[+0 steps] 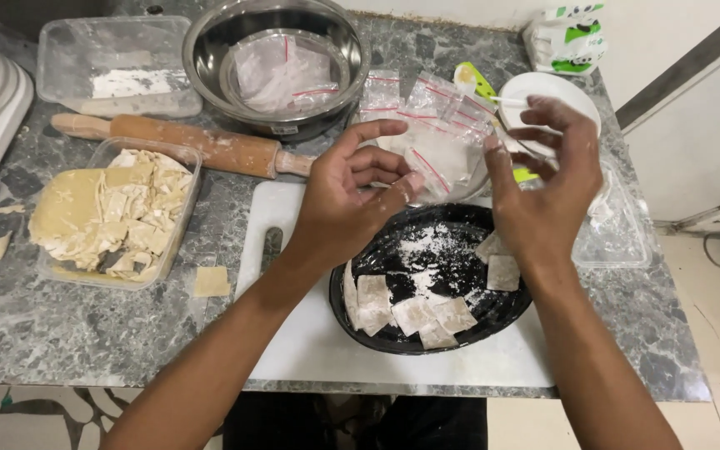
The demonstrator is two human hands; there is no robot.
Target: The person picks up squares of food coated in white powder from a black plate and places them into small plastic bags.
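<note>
A: What are the two hands doing, and how open are they?

B: Left hand [352, 192] is raised above the black oval tray [493, 312], palm toward the camera, fingers loosely curled and dusted with flour; nothing sits in it. Right hand [543, 179] is lifted opposite it, fingers spread and bent, also grasping nothing. Neither touches the tray.

A: How are the arms posed?

B: Both forearms rise from the near edge of the scene and converge over the tray, with the palms turned toward each other and a gap between them.

A: Where do the worked things lie?

B: Floured dough squares [414, 312] lie along the tray's near side, with two more at its right side. The tray rests on a white cutting board [293, 333]. Just beyond the hands is a heap of small clear zip bags [427, 125].

A: What bounds the free space?

B: To the left stands a clear container of dough scraps [114, 212]; farther off lie a rolling pin [185, 143] and a steel bowl [277, 62]. A white plate [543, 92] lies behind the right hand. The marble counter [68, 325] ends at the near edge, just beyond the board.
</note>
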